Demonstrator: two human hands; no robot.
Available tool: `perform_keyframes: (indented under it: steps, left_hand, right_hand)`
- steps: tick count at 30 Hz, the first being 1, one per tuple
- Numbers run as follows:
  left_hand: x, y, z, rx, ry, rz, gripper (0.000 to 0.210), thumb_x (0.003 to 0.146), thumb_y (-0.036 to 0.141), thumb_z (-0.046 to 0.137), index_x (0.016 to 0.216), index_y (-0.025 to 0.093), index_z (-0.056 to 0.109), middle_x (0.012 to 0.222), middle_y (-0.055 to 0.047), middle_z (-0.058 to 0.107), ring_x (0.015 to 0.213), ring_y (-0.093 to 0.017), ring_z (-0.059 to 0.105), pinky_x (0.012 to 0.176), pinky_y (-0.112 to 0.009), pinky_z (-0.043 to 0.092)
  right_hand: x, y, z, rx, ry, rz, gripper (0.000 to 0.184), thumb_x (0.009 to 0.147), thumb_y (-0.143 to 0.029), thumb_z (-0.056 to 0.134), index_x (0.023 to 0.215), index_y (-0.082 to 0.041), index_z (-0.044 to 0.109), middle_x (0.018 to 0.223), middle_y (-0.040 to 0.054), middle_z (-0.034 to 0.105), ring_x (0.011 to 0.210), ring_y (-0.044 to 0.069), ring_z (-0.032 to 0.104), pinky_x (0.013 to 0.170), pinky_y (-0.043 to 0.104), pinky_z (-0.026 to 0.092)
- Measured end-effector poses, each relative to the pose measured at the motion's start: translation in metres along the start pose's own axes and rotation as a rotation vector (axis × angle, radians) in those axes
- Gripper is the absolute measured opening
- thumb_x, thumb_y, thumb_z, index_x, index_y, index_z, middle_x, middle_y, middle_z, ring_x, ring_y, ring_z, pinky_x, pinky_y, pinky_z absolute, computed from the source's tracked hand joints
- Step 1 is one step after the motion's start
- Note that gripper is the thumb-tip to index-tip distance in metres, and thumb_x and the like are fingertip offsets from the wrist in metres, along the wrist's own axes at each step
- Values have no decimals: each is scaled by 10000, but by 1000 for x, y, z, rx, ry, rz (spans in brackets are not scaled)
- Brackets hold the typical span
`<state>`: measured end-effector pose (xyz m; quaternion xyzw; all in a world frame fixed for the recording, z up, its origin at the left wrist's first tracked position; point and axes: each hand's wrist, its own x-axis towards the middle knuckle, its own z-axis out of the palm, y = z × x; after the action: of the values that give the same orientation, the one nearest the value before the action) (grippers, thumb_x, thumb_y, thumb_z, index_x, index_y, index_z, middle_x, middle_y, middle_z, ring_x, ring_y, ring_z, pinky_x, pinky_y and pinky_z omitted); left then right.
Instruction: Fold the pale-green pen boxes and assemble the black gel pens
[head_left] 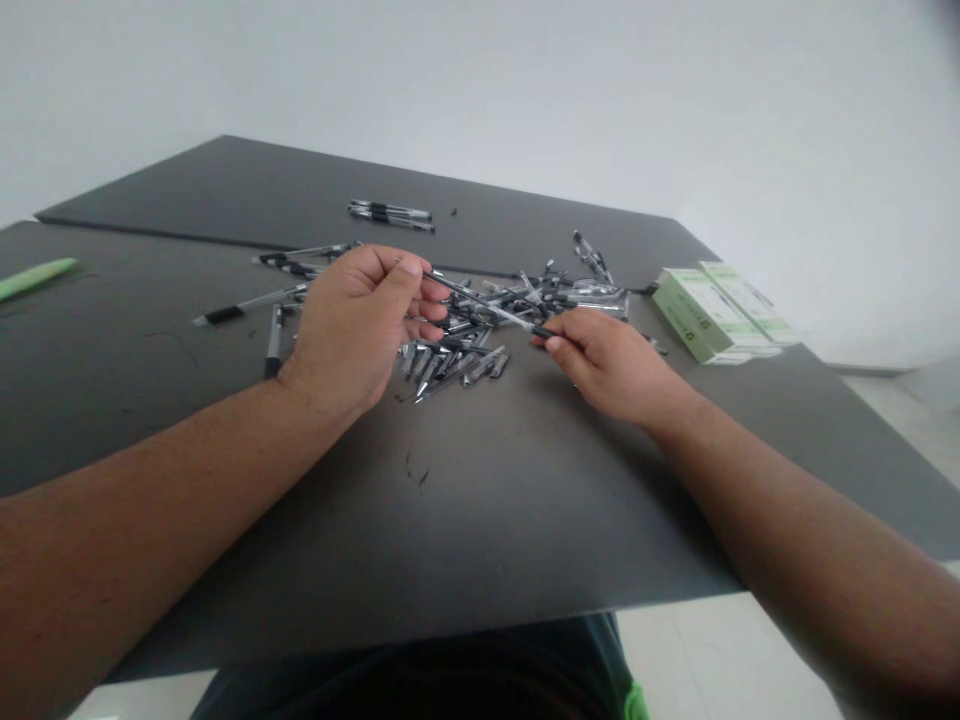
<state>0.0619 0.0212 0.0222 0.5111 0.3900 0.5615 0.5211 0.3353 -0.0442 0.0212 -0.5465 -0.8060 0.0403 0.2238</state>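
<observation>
My left hand [367, 310] pinches a thin dark pen refill [456, 287] between thumb and index finger, its other fingers loosely curled. Held by its black grip end in my right hand [600, 360] is a clear pen barrel [514, 317]. Refill and barrel lie in one slanting line, the refill seeming to run into the barrel's open end. Both hands are raised over a pile of pen parts [472, 345], clear barrels and caps with black pieces among them. Part of the pile is hidden behind my left hand.
Several pens [390, 213] lie together on the rear dark table. Loose pens with black grips [251, 305] lie left of the pile. Green-and-white boxes [709, 320] stand at the right. A light green object [37, 278] rests at the far left. A seam divides the tables [465, 520].
</observation>
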Motion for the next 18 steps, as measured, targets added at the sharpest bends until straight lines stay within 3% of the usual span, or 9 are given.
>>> perform_keyframes:
  steps: [18]
  left_hand:
    - [2,-2,-3,56,-42,1,149,1075,358,734,1007,240,673,933,-44,799,780,-188,763,635,-311,646]
  right_hand:
    - [0,-1,0,-12,-6,-14,295,1106,-308,541,1124,-192,811,1058,129,820,1019,301,738,922,401,530]
